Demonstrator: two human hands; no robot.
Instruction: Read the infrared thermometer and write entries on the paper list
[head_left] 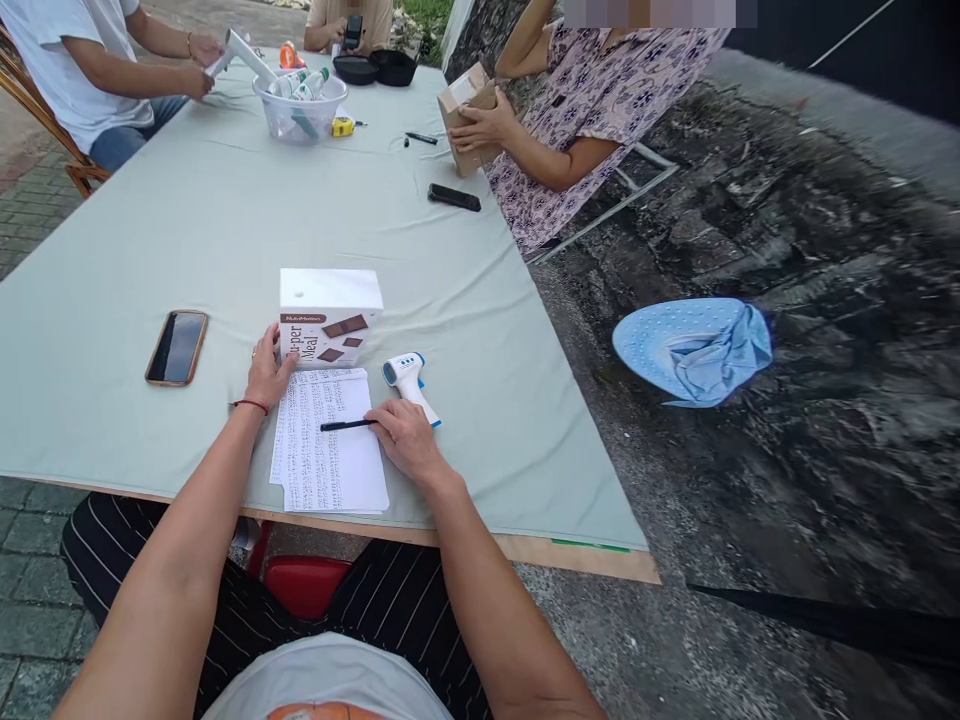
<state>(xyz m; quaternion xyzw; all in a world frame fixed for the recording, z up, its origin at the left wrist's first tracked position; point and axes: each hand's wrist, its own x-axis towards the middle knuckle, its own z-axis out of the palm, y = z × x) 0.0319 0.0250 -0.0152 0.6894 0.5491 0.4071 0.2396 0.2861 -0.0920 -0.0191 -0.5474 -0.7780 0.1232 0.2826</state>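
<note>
My left hand [271, 368] grips the lower left corner of a white box [341, 338] with brown print, its thumb on the front face and its fingers along the side. The box stands upright behind sheets of handwritten paper [322, 450], near the table's front edge. A black pen [345, 426] lies flat over the paper, its right end pinched by my right hand [407, 435]. Just beyond that hand, a white and blue infrared thermometer [409, 378] lies on its side; the hand partly overlaps its handle.
Left of the box lies a smartphone [176, 347] on the tablecloth [247, 210]. Farther off are a clear plastic basin [289, 122] of bottles, a yellow tape measure [343, 127] and a black case [454, 198]. A co-worker's hand [484, 125] holds a cardboard box. A blue hat [690, 350] is at right.
</note>
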